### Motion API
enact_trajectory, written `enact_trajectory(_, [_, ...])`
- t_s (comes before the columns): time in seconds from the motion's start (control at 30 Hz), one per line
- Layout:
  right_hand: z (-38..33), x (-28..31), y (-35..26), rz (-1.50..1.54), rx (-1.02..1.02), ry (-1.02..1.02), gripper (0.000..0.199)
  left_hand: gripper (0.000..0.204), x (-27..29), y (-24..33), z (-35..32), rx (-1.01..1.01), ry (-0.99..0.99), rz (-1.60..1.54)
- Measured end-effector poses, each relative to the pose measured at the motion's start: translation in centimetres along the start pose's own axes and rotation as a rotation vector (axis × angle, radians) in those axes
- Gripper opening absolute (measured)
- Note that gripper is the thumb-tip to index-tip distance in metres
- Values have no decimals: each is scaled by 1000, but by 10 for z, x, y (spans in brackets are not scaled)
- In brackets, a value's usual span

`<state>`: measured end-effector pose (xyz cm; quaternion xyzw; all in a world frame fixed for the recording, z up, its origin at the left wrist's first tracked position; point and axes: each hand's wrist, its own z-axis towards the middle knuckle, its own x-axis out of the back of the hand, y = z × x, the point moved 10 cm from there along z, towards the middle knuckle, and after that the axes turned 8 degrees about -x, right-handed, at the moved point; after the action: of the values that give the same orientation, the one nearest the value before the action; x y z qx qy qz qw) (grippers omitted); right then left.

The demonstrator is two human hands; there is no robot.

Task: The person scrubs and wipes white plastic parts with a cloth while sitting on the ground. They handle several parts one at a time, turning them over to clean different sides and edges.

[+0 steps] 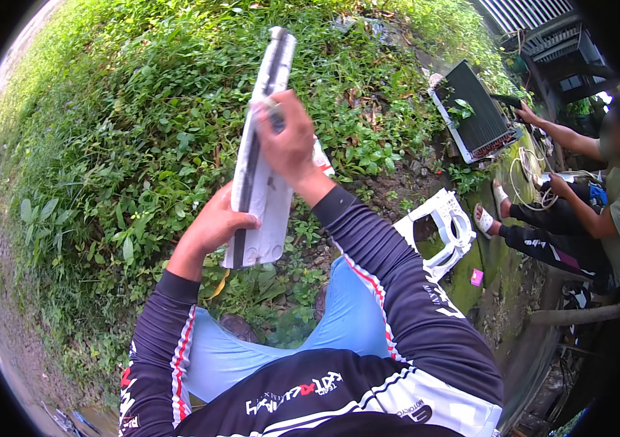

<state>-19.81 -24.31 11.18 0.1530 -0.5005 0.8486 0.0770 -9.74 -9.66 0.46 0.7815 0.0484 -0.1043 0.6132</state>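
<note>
A long white panel (272, 218) with a dark strip along its length stands tilted before me, its far end narrower. My left hand (212, 222) grips its near left edge, thumb laid across the dark strip. Higher up, my right hand (286, 138) is closed against the panel. Something small and dark shows between its fingers, too blurred to name. Behind my right wrist a bit of a white and red thing (321, 159) peeks out.
Green weeds (128, 124) cover the ground ahead. To the right lie a white plastic frame with a round opening (437, 229), a finned coil (474, 105), a pink packet (477, 277) and a coiled hose (525, 175). A co-worker (579, 211) crouches there, one hand toward the coil.
</note>
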Motion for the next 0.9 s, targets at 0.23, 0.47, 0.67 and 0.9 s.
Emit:
enact_trajectory(0.23, [-5,-5,4,-60,101,-64,32,65,8,15,-6,-15,53,-133])
enact_trajectory(0.47, [9,-10,31,-118,-115,-154,46,74,16,25,-9,-69,68,-196])
enact_trajectory(0.67, [16,-1,70,8,-216,-44,36,58,28,19,-4,-57,113,-167])
enact_trajectory(0.9, [0,-22,149,737,-905,86,35,50,50,45,-3,-244,173,-255])
